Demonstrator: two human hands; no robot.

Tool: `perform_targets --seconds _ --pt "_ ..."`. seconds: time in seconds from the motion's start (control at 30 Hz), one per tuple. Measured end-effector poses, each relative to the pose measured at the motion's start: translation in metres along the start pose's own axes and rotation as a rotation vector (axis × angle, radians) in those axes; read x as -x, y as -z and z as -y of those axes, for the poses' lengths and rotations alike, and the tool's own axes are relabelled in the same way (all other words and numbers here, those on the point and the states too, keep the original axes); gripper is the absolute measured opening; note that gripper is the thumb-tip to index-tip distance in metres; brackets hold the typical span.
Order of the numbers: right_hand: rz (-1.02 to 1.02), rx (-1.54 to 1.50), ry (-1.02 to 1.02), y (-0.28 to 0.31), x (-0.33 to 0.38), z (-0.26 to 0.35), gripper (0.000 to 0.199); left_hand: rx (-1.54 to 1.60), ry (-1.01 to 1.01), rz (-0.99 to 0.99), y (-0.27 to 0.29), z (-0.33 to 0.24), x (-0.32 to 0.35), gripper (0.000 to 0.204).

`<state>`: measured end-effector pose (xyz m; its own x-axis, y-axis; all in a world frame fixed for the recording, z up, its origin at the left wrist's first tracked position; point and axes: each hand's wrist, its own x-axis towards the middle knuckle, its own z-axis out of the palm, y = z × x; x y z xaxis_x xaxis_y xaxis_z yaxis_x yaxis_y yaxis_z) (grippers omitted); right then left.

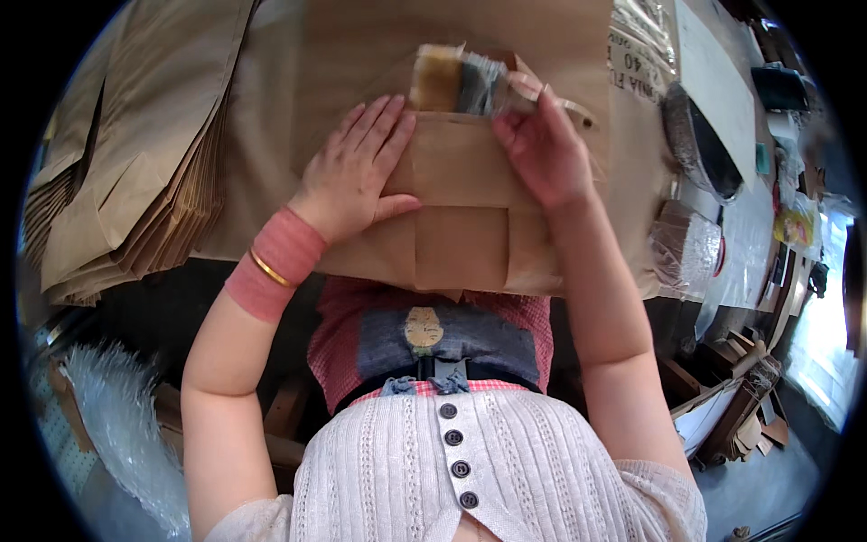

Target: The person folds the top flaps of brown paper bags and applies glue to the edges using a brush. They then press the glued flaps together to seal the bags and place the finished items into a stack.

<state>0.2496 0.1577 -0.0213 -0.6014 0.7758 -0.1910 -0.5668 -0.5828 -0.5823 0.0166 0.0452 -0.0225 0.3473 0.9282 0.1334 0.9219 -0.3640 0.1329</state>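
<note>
My left hand [354,172] lies flat, its fingers stretched out over brown kraft paper beside a folded paper flap [461,167]. Between the fingers of my right hand [553,149] is a wide flat brush [440,79], smeared by motion. Its tan bristles point left, and a dark, shiny band joins them to the handle, which my fingers partly cover. The brush is over the far edge of the folded flap; whether the bristles touch the paper I cannot tell. A creased rectangular panel [461,247] of the paper sits nearer to me.
Stacked brown paper bags [135,181] fan out on the left. To the right are a dark oval container wrapped in clear film [700,144] and a film-wrapped block [686,244]. Clear plastic strips [126,425] hang at the lower left. Wooden pieces [731,361] stand at the lower right.
</note>
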Motion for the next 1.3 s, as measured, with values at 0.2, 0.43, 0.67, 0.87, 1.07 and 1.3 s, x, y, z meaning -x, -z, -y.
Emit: perform_targets --seconds 0.2,0.43,0.67,0.87,1.07,1.3 --pt "0.045 0.725 -0.066 0.0 0.117 0.02 0.023 -0.022 -0.002 -0.018 -0.004 -0.001 0.003 0.087" --pt "0.649 1.99 0.379 -0.035 0.144 0.049 0.032 -0.087 -0.012 -0.017 -0.004 -0.003 0.004 0.084" --pt "0.661 1.734 0.569 -0.029 0.166 0.013 0.027 -0.116 -0.015 -0.047 -0.007 -0.004 0.005 0.082" --pt "0.289 1.157 0.3 -0.034 0.145 -0.006 0.017 0.013 -0.024 -0.096 -0.012 0.003 0.008 0.066" --pt "-0.293 0.795 0.132 -0.075 0.101 -0.072 0.012 0.19 -0.031 -0.218 -0.018 0.016 0.0 0.038" --pt "-0.3 1.183 0.398 -0.05 0.153 -0.076 0.007 0.057 -0.02 -0.227 -0.024 0.013 0.005 0.039"
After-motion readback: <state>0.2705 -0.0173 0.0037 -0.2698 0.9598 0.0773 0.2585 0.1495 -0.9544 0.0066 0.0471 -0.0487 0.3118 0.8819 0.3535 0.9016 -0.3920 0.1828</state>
